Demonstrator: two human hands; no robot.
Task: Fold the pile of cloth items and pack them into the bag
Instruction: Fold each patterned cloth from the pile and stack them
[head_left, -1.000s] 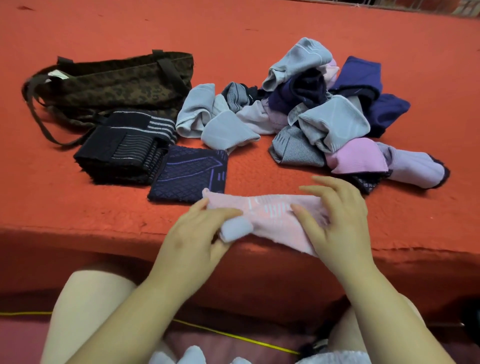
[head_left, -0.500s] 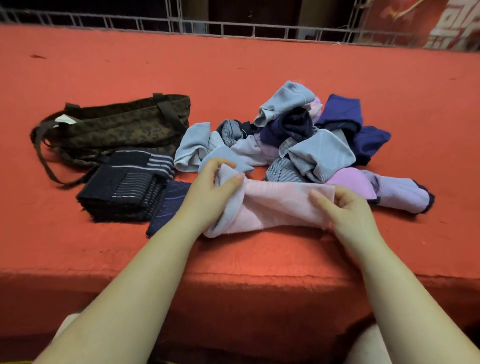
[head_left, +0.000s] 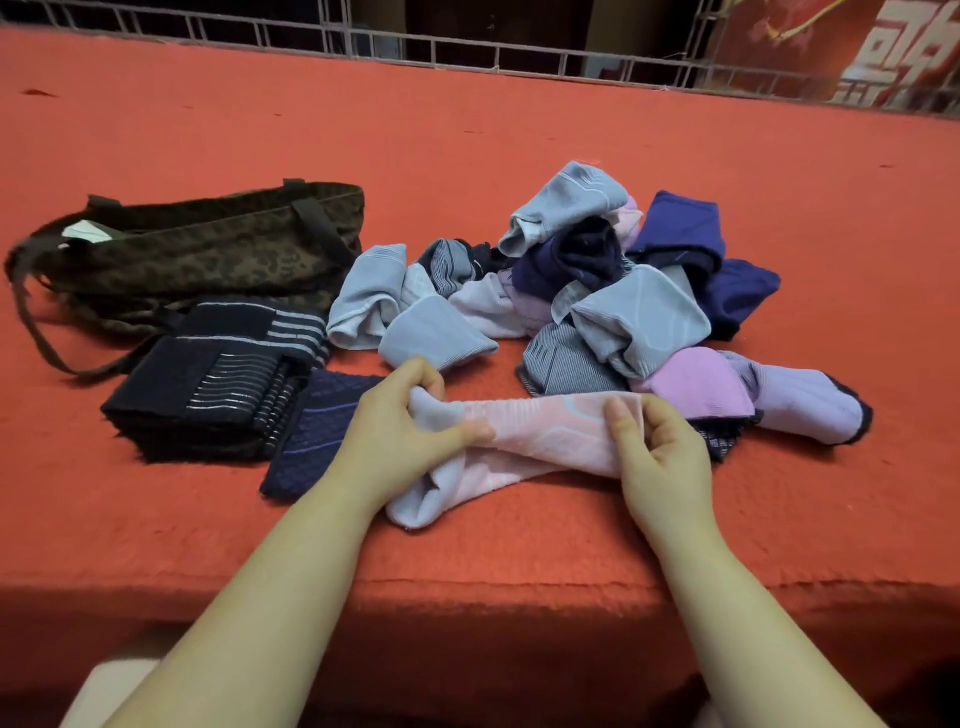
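Note:
A pale pink sock (head_left: 540, 431) with a light blue toe stretches between my hands just above the red surface. My left hand (head_left: 400, 431) pinches its left end, and my right hand (head_left: 660, 447) grips its right end. Behind it lies a loose pile of cloth items (head_left: 597, 291) in light blue, navy, lilac and grey. A stack of folded dark striped items (head_left: 218, 389) sits at the left, with a folded navy piece (head_left: 317, 431) beside it. The dark patterned bag (head_left: 208, 254) lies on its side behind that stack, straps trailing left.
Everything rests on a wide red carpeted platform (head_left: 467, 130) whose front edge (head_left: 519, 587) runs just below my hands. A metal railing (head_left: 467, 52) borders the far side. A lilac sock (head_left: 810, 410) lies at the pile's right edge.
The view has tilted up from the platform's front edge. My hands carried the pink sock away from that edge toward the pile and now hold it stretched by both ends.

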